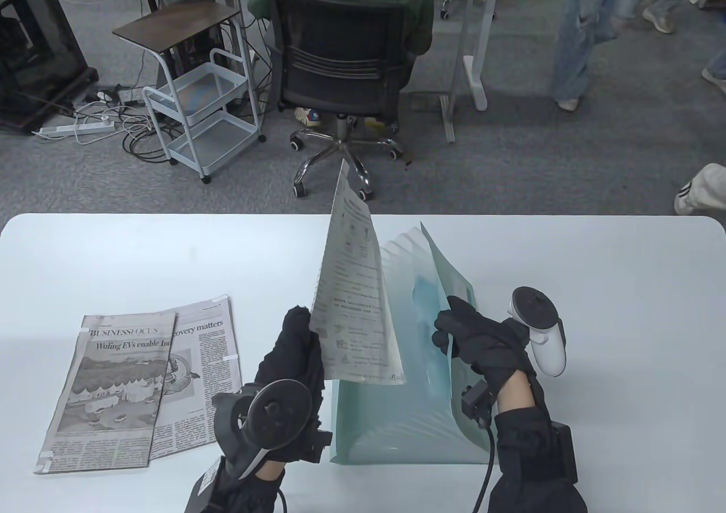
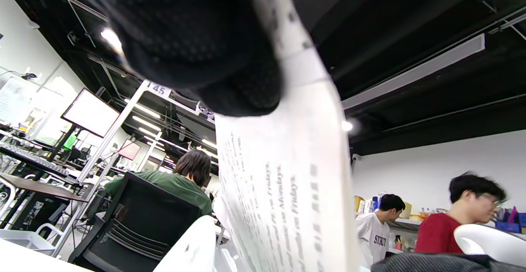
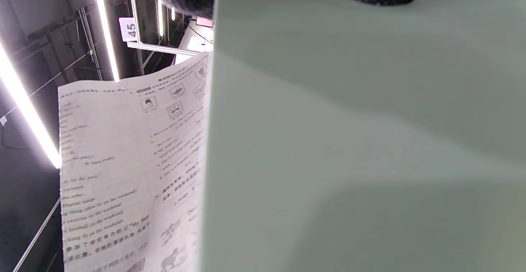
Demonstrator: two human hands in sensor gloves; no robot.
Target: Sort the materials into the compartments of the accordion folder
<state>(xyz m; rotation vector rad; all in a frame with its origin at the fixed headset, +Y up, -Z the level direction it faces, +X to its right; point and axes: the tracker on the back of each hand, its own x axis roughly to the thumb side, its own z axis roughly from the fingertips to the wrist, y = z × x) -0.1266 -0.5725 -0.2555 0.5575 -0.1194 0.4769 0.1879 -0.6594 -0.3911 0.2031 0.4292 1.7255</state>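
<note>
A pale teal accordion folder (image 1: 408, 422) lies fanned open on the white table (image 1: 595, 286), its pockets spread. My left hand (image 1: 298, 346) grips the lower edge of a printed worksheet (image 1: 354, 286) and holds it upright over the folder's left pockets. The sheet (image 2: 283, 190) fills the middle of the left wrist view under my gloved fingers (image 2: 193, 38). My right hand (image 1: 471, 337) grips the folder's front flap (image 1: 448, 286) and keeps it pulled to the right. That flap (image 3: 361, 132) fills the right wrist view, with the worksheet (image 3: 131, 165) behind it.
Two folded newspaper pieces (image 1: 142, 388) lie overlapped on the table's left part. Beyond the far edge a person sits in a black office chair (image 1: 340, 71); a white trolley (image 1: 198, 116) stands to its left. People walk at the back right.
</note>
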